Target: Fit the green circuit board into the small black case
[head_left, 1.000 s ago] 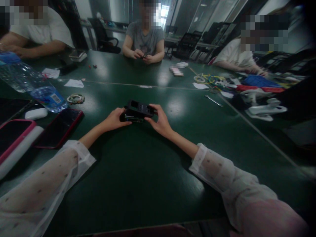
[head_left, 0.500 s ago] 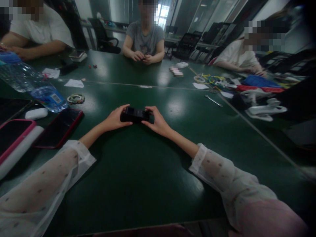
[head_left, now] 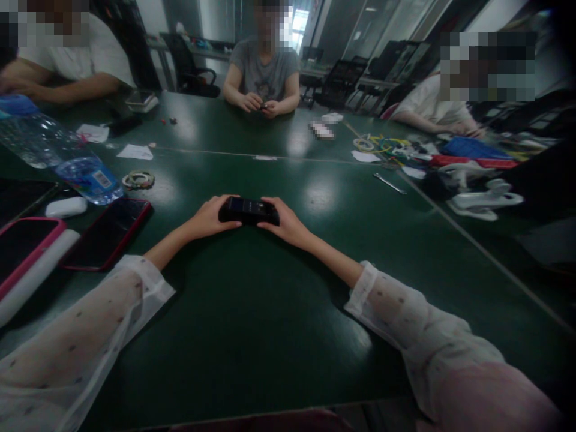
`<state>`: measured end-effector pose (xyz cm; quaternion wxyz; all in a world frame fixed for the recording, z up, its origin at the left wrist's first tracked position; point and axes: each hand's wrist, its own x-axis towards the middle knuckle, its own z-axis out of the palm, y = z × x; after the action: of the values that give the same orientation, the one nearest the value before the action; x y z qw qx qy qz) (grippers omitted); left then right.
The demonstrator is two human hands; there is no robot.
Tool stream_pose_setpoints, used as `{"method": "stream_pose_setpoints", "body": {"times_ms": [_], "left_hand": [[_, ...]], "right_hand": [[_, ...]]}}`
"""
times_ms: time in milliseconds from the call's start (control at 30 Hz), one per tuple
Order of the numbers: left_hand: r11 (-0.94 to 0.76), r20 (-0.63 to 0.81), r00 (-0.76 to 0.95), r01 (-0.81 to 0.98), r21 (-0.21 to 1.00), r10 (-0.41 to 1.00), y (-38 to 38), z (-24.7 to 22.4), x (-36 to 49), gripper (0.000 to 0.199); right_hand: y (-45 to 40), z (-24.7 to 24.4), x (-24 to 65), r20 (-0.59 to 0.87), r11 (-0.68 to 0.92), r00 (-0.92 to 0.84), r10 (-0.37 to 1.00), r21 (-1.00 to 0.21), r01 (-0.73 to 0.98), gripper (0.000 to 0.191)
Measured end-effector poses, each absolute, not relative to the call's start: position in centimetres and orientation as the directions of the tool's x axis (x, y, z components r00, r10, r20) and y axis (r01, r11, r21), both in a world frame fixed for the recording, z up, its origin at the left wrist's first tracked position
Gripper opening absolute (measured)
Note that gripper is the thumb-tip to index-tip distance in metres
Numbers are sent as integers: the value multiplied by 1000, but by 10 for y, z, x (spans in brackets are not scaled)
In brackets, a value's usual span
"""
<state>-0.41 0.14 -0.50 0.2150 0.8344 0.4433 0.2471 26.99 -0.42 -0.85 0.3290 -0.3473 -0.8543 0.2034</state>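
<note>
Two grips: left hand (head_left: 207, 216) and right hand (head_left: 288, 223), each closed around one end of black device (head_left: 249, 210).
Device: between them, over green surface (head_left: 252, 312).
Left side: bottle (head_left: 85, 174), red-edged phone (head_left: 110, 234).
Right side: wrench (head_left: 389, 183).

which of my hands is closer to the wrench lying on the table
Your right hand. It holds the right end of the black device, with the wrench farther out to its right; your left hand holds the device's left end, farther away.
</note>
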Motion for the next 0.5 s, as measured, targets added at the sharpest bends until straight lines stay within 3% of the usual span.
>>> {"method": "stream_pose_setpoints", "body": {"times_ms": [500], "left_hand": [[-508,217,484,623,594,848,-1,-1,-3,75]], "right_hand": [[-6,-5,271,412,668,-544,731,-598,443,57]]}}
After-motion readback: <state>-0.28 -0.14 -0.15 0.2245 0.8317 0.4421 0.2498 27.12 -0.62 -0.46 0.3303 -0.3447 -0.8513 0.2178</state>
